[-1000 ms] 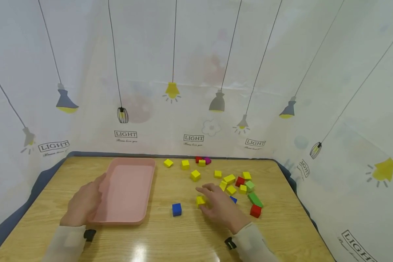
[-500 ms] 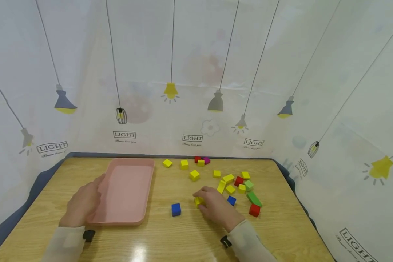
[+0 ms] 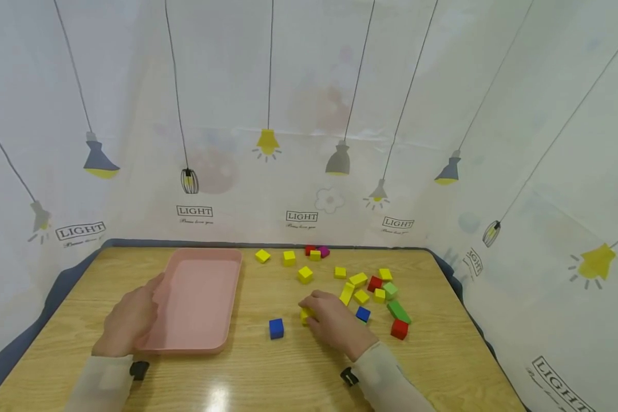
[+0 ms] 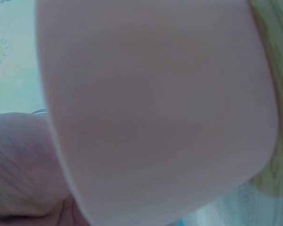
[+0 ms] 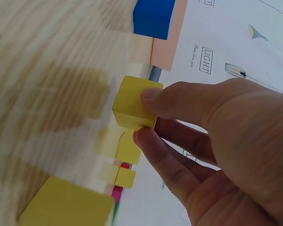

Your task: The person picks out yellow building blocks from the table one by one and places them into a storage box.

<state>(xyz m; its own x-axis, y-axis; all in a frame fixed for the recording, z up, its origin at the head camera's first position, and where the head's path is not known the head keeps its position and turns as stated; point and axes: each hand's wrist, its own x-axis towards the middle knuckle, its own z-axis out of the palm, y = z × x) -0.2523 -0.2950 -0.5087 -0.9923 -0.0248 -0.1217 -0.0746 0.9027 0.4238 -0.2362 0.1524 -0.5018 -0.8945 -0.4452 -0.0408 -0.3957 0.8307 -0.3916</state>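
My right hand (image 3: 335,321) pinches a yellow cube (image 5: 132,101) between thumb and fingertips, close over the wooden table. The same cube is partly covered by my fingers in the head view. To its left lies a blue cube (image 3: 276,328); a second blue block (image 3: 363,314) sits just beyond my right hand. My left hand (image 3: 130,317) grips the left edge of a pink tray (image 3: 225,343). The tray's plain wall (image 4: 155,103) fills most of the left wrist view and hides the fingers there.
Several yellow blocks (image 3: 305,274) lie scattered behind my right hand. At the right are a red cube (image 3: 399,329), a green block (image 3: 399,312) and a light green block (image 3: 389,290). A magenta piece (image 3: 324,252) sits at the back edge, before the printed curtain (image 3: 247,189).
My right hand has closed on the yellow cube and shifted slightly left, uncovering more of the blue block behind it. My left hand has stayed on the tray.
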